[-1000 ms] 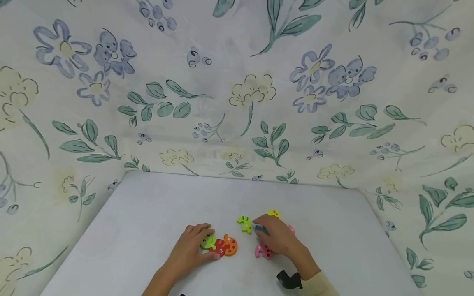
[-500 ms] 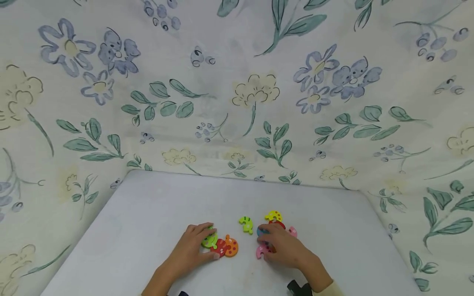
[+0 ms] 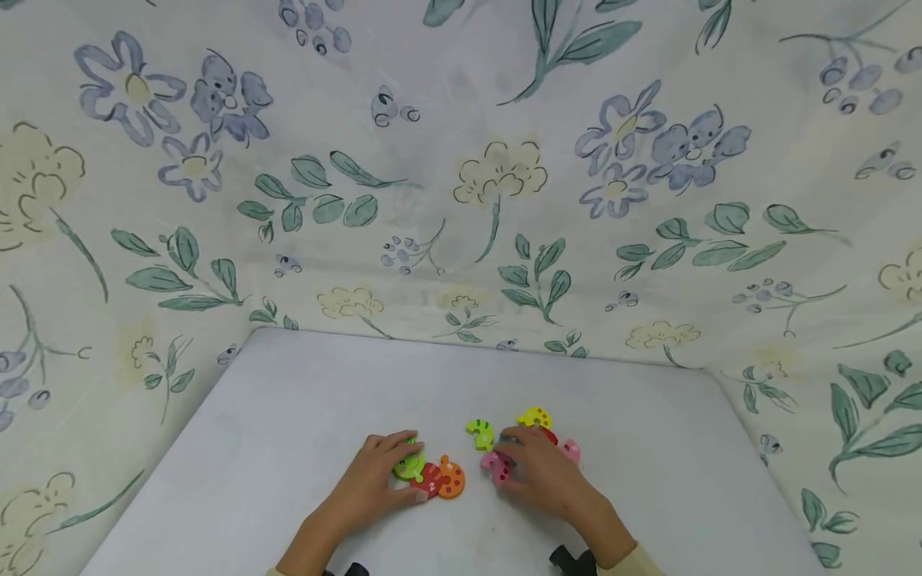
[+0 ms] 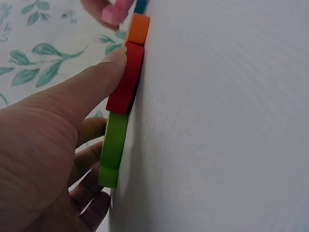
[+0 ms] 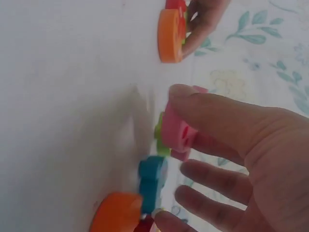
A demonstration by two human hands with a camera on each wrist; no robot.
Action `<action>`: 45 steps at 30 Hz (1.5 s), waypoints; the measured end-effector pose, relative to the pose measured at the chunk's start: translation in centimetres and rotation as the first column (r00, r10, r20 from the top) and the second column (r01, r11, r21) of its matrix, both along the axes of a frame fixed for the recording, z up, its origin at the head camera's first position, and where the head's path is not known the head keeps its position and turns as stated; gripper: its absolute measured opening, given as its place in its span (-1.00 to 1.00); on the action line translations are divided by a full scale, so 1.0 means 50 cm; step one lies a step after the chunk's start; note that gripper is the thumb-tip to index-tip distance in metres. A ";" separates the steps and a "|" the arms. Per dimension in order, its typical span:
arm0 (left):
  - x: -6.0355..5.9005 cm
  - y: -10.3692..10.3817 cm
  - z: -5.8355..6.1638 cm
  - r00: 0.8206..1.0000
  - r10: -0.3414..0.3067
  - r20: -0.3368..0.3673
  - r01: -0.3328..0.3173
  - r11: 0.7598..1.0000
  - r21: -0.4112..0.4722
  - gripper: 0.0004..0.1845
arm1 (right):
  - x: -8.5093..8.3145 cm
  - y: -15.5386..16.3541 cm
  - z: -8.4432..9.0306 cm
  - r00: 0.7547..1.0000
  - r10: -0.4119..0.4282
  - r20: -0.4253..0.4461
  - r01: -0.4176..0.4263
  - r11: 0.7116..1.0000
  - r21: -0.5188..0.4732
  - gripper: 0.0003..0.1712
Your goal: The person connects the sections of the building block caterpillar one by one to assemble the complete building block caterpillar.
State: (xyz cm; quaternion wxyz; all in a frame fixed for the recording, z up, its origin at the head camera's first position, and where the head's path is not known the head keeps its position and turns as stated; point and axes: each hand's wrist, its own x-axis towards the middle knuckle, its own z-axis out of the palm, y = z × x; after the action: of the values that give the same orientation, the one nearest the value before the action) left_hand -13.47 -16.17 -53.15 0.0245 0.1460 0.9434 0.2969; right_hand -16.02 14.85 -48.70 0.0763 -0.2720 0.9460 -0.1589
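Pink puzzle piece (image 3: pixel 494 466) lay on the white counter (image 3: pixel 288 432), just right of the joined row of pieces, and was pinched between the thumb and fingers (image 5: pixel 212 113) of the right hand (image 3: pixel 542 475). In the right wrist view the pink puzzle piece (image 5: pixel 175 130) stood on edge off the counter, with the remaining fingers of the right hand (image 5: pixel 251 159) spread loosely below it.

The joined row served as the landmark: a green piece (image 3: pixel 407 466), a red piece (image 3: pixel 430 482) and an orange spotted piece (image 3: pixel 451 480) lay touching one another in a line. The left hand (image 3: pixel 374 478) rested over the left end of this row. In the left wrist view its thumb pressed on the red piece (image 4: pixel 125 79), and its fingers (image 4: pixel 91 159) curled round the green piece (image 4: pixel 113 147); the orange spotted piece (image 4: pixel 138 29) adjoined the red one.

Right of the row and beyond the pink piece lay a light-green piece (image 3: pixel 480 433), a yellow piece (image 3: pixel 534 417), a partly hidden red piece and a second pink piece (image 3: pixel 571 450), all near the right hand. A teal piece (image 5: pixel 152 181) showed beside the fingers in the right wrist view. Flowered cloth (image 3: pixel 461 176) surrounded the counter.
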 end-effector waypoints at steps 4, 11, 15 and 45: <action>0.000 -0.004 -0.003 1.000 -0.009 -0.002 0.009 1.000 0.009 -0.19 | -0.016 -0.038 0.012 1.000 0.021 0.014 -0.021 0.999 -0.033 -0.39; 0.001 -0.006 -0.006 1.000 -0.012 -0.016 0.012 1.000 0.028 -0.18 | -0.054 -0.109 0.018 0.988 0.154 0.020 -0.155 0.986 0.054 -0.45; 0.002 -0.005 -0.005 1.000 -0.013 -0.007 0.013 0.999 0.044 -0.19 | -0.069 -0.135 0.018 0.970 0.239 0.040 -0.242 0.964 0.111 -0.47; 0.002 -0.018 -0.012 0.998 -0.050 0.035 0.046 0.995 0.092 -0.20 | -0.085 -0.144 0.001 0.978 0.191 0.079 -0.199 0.974 0.105 -0.51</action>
State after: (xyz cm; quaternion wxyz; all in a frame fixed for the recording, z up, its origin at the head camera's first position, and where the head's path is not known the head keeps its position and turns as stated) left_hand -13.39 -17.07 -53.77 0.0424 0.1640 0.9244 0.3417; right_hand -20.29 7.65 -48.67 0.1390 -0.3533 0.9190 -0.1063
